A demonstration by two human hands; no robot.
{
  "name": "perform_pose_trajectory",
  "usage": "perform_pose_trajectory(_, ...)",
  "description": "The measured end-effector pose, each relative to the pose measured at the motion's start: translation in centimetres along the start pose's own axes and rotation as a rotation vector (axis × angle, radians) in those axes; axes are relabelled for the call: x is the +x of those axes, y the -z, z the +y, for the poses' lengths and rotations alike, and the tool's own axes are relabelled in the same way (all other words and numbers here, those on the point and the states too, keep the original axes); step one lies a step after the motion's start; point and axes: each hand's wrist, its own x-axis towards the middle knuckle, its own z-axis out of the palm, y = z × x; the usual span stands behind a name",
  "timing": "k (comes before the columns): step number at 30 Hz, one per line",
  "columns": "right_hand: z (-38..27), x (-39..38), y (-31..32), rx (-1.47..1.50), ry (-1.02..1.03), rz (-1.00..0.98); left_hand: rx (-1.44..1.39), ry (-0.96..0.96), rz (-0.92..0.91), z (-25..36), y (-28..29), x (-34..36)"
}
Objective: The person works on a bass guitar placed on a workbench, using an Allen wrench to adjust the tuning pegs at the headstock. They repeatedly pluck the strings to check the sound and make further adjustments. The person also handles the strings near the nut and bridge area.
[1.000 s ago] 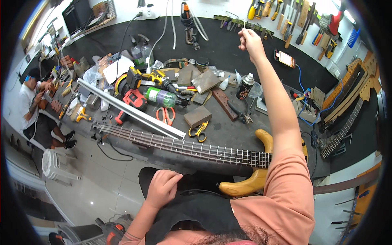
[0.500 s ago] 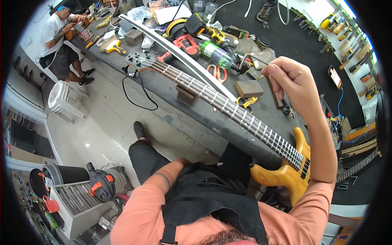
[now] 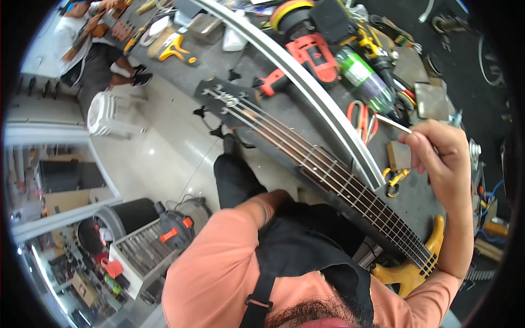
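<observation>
My right hand [image 3: 437, 156] holds a thin bent metal hex key [image 3: 391, 123] above the bench, by orange-handled scissors [image 3: 353, 115] and yellow-handled scissors [image 3: 392, 183]. Below it a wooden bass guitar [image 3: 407, 279] lies along the bench edge, its long fretted neck reaching up-left to a black headstock [image 3: 219, 98]. My left hand [image 3: 281, 197] is down beside my dark apron, its fingers mostly hidden at the bench edge. A long white metal straightedge [image 3: 306, 82] runs beside the neck.
A red power tool [image 3: 311, 60], a green bottle [image 3: 361, 79] and several tools crowd the bench [image 3: 202, 65]. A co-worker [image 3: 74, 49] works at the far left end. A white stool [image 3: 109, 112], a vacuum [image 3: 175, 229] and a drawer unit [image 3: 139, 254] stand on the floor at left.
My right hand has come down from the tool wall over the bench with the hex key. The view has turned toward the headstock. My left hand has dropped out of clear sight.
</observation>
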Motion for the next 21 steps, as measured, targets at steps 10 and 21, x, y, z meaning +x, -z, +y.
perform_pose_trajectory(10, -4.7, -0.8, -6.4, -0.438, 0.368, 0.09, 0.017, -0.121, 0.143, -9.7, 10.9, -6.6)
perform_pose_trajectory(21, -10.6, -3.0, -21.2, -0.483, 0.267, -0.009, -0.304, -0.913, 0.921, 5.8, 21.9, -41.3)
